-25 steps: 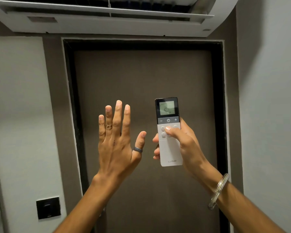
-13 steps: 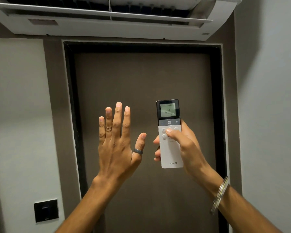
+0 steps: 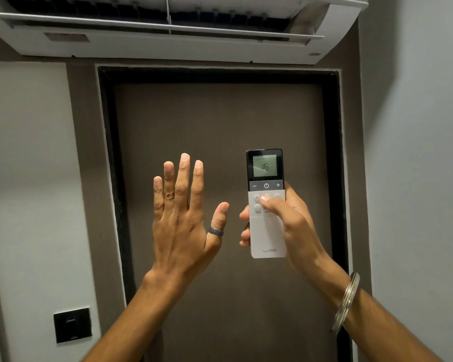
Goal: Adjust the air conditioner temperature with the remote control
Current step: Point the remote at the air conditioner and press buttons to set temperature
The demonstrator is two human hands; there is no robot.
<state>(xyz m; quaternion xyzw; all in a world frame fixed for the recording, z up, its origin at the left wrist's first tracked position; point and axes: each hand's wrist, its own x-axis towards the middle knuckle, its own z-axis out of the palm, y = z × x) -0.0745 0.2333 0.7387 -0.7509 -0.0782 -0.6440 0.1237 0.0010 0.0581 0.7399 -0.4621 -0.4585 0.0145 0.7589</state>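
A white remote control (image 3: pixel 266 231) with a black top and lit screen reading 16 stands upright in my right hand (image 3: pixel 296 226). My thumb rests on the round buttons below the minus, power and plus row. My left hand (image 3: pixel 183 220) is raised beside it, palm away from me, fingers straight and holding nothing, with a dark ring on the thumb. The white air conditioner (image 3: pixel 168 43) hangs on the wall above the door, its flap open.
A brown door (image 3: pixel 220 121) in a dark frame fills the wall straight ahead. A black switch plate (image 3: pixel 72 324) sits low on the left wall. A grey wall (image 3: pixel 416 152) closes in on the right.
The remote's screen read 24 half a second ago and reads 16 now. Both hands stay in nearly the same pose, and the view has tilted slightly upward.
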